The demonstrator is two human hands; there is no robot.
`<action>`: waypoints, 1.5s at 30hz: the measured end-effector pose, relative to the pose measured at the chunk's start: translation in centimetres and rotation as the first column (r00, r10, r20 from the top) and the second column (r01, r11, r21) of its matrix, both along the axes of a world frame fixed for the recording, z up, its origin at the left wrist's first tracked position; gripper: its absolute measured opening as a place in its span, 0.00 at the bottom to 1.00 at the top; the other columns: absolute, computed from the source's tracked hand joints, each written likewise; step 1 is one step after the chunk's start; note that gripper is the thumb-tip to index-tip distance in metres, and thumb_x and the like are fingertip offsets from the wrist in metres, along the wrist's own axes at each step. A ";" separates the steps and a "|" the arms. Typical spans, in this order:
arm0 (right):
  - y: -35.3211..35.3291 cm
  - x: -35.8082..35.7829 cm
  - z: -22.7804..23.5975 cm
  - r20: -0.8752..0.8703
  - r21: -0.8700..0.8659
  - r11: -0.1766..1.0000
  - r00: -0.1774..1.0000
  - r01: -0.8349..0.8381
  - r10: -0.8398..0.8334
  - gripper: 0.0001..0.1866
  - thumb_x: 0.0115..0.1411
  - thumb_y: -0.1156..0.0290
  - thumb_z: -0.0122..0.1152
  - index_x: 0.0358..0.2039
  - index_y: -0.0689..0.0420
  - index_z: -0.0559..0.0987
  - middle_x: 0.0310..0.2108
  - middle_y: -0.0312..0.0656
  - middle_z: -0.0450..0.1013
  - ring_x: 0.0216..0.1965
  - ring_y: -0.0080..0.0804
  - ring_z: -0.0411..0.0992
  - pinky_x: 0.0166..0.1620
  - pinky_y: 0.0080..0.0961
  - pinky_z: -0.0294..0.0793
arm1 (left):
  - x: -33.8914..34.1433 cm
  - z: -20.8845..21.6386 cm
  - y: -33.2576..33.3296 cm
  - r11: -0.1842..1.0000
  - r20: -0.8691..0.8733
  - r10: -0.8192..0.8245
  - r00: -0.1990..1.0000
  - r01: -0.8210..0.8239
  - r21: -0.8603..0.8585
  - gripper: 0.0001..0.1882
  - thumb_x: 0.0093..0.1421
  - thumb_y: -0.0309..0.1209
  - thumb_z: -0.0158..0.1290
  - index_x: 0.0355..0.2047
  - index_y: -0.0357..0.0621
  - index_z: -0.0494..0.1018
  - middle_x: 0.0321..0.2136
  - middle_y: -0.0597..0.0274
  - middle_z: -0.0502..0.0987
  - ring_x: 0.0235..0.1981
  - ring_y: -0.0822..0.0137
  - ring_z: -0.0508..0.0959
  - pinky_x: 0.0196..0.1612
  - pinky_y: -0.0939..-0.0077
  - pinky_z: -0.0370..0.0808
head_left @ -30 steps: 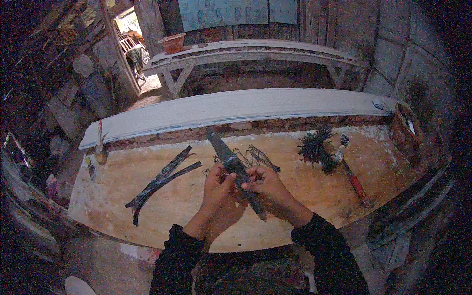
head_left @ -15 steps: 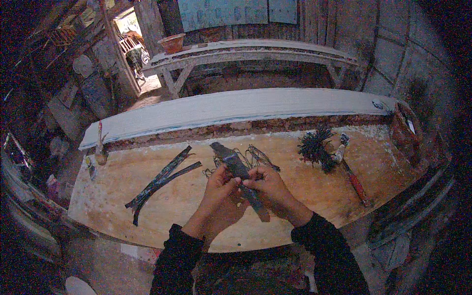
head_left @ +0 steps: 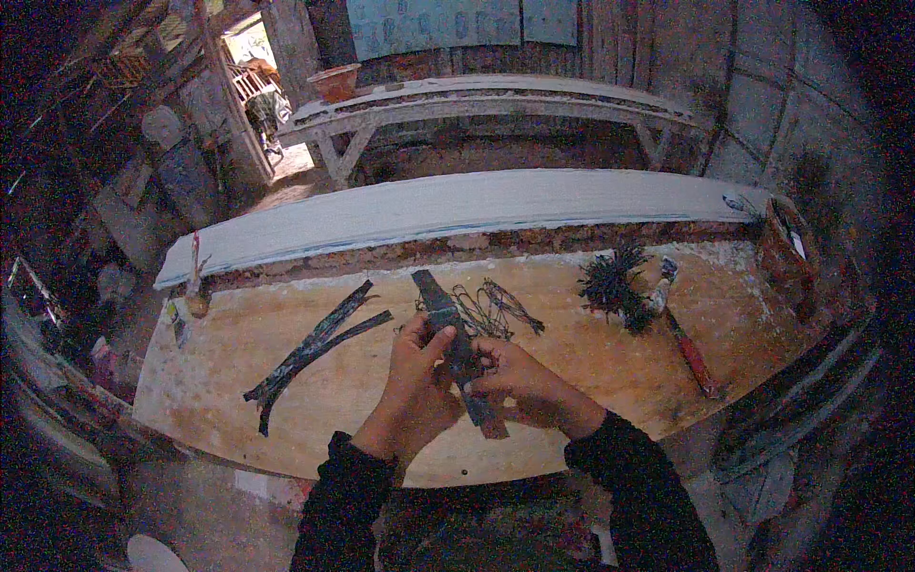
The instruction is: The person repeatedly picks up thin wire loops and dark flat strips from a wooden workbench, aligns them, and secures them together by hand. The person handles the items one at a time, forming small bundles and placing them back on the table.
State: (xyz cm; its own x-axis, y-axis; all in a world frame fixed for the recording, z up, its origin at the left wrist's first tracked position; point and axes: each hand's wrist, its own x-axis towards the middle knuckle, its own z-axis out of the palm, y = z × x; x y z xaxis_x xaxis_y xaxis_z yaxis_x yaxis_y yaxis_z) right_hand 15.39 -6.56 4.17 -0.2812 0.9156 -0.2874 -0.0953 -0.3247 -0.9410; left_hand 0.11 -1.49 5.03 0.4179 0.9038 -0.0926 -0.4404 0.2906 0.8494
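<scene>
Both hands now tucked in tighter on the dark strip

Compared to a second ago, the left hand [head_left: 416, 377] and right hand [head_left: 519, 383] barely shift; both stay pinched on the dark flat strip [head_left: 454, 343] at centre frame, over the tabletop [head_left: 238, 343], thumbs working its middle. The wire bundle [head_left: 496, 307] just above and the two loose strips [head_left: 315, 348] at left haven't budged, so the fiddly work looks ongoing.

- Dim workshop interior; daylight enters through an open doorway [head_left: 255, 43] at far left, blown out to glare.
- The pale wooden desk [head_left: 238, 353] catches soft, even light; corners fall to black vignette.
- Fisheye bends straight edges near the rim.
- Grainy, bluish cast; fine detail soft throughout.
</scene>
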 end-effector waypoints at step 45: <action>1.1 0.4 -2.7 0.235 0.512 0.803 0.850 0.304 -0.471 0.05 0.52 0.77 0.60 0.21 0.61 0.74 0.24 0.35 0.68 0.28 0.21 0.68 0.30 0.19 0.68 | 0.8 -4.6 0.8 0.960 -0.184 -0.124 0.975 0.165 0.228 0.07 0.58 0.22 0.50 0.38 0.39 0.72 0.31 0.63 0.76 0.30 0.73 0.76 0.32 0.79 0.74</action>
